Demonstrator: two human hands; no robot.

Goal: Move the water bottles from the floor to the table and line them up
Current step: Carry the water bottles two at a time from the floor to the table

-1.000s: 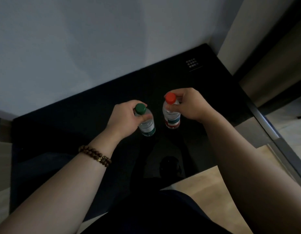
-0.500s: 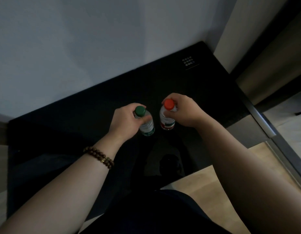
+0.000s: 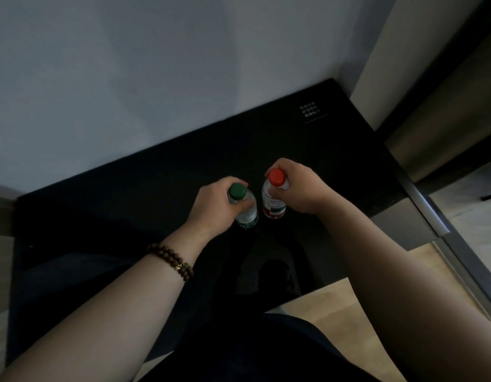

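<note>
Okay, nearest first: wood floor (image 3: 335, 299) shows past the front right corner of the black table (image 3: 156, 210). There's a bead bracelet (image 3: 171, 261) on the left wrist.

Left hand (image 3: 216, 205) comes in from the left and grips the green-capped bottle (image 3: 248, 215) at the shoulder. The thumb lies across the front under the cap and the fingers curl behind. Right hand (image 3: 302, 188) comes in from the right and clamps the red-capped bottle (image 3: 273, 209) at the neck in the same way.

Key relation: both bottles are upright, with long axes vertical and caps toward the camera. They sit side by side over the middle of the table, green on the left and red on the right, with a narrow gap and no contact. Each hand is on the outer side of its own bottle, so neither is between them. The bases look to be on the surface, but I can't confirm contact from this angle.

My read: the pair already forms a left-right line roughly parallel to the back edge. Letting go should be outward and up, so a knuckle doesn't tip the neighbouring bottle.

Further back, a white printed label (image 3: 309, 111) sits on the far right of the tabletop, then the wall (image 3: 156, 78).
</note>
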